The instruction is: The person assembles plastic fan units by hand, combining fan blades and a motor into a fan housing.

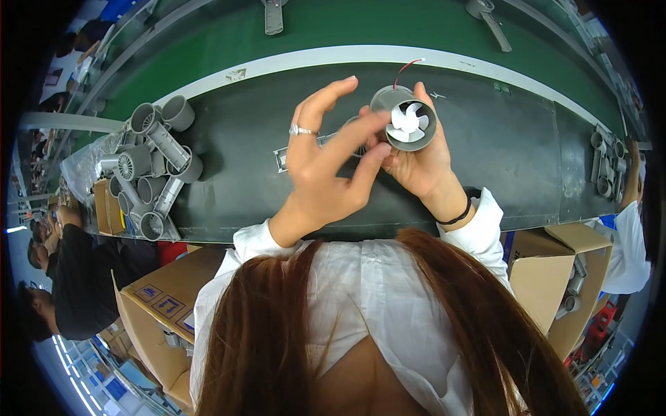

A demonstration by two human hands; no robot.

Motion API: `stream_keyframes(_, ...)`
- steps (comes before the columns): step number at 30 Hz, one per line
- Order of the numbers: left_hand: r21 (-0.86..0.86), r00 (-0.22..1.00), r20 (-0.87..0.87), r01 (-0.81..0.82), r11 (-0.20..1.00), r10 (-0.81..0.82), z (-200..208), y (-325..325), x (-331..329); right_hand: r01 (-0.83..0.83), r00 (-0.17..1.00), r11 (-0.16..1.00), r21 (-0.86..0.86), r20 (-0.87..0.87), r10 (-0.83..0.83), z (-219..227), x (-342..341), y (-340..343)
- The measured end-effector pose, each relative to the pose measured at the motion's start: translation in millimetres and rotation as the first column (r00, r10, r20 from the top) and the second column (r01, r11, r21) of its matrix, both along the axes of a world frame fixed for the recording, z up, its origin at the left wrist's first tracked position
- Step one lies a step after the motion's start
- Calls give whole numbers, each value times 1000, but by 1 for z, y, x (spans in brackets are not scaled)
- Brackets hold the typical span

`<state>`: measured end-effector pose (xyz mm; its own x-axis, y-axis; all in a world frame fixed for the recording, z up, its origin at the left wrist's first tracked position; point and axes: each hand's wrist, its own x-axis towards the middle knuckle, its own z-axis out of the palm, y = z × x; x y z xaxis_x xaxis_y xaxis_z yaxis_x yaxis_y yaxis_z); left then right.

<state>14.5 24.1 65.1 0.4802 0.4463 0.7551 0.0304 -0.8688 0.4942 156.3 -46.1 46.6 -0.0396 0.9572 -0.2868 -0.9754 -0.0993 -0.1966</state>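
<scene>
My right hand [424, 163] grips a short grey cylindrical housing [431, 128] near the middle of the bench, its round mouth facing me. Inside sits a white fan impeller [408, 122] with several blades. A thin red wire [398, 72] with a small white plug rises from the housing's far side. My left hand [329, 156], with a ring on one finger, reaches over from the left. Its fingers are apart and slightly blurred, one tip at the impeller's left edge. Behind that hand lies a grey slotted handle piece [281, 159], partly hidden.
Grey fan shells [149, 163] are heaped at the bench's left end, and more [607, 163] at the right. Beyond a white rail [277, 66], a green belt [388, 24] carries grey parts. Open cardboard boxes [156, 298] flank me. Other people work on both sides.
</scene>
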Motion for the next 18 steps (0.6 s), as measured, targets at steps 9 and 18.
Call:
stream_keyframes(9, 400, 967, -57, -206, 893, 248, 2, -18, 3, 166, 960, 977, 137, 204, -192, -4, -4, -3)
stream_keyframes(18, 414, 944, -84, -259, 873, 320, -4, -27, 10, 270, 893, 955, 125, 337, -297, -3, -9, -5)
